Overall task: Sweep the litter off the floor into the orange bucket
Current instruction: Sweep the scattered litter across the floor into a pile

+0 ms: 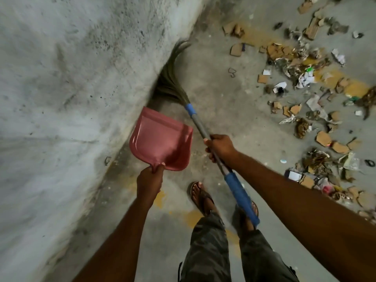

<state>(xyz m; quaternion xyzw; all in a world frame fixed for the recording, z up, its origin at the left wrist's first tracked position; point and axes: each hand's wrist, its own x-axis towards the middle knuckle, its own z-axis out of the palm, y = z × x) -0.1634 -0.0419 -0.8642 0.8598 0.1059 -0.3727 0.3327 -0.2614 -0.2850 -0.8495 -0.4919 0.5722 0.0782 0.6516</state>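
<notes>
My left hand (149, 180) grips the handle of a pink dustpan (160, 139), held off the floor close to the wall. My right hand (220, 147) grips the grey shaft of a broom (196, 119) with blue tape bands. Its grass bristles (171, 80) reach forward to where the floor meets the wall. Litter (305, 78) of torn cardboard, paper scraps and wrappers is strewn over the floor to the right. The orange bucket is not in view.
A rough grey concrete wall (71, 88) fills the left side. The concrete floor (234, 110) carries faded yellow paint marks. My feet in sandals (201, 196) stand below the broom handle.
</notes>
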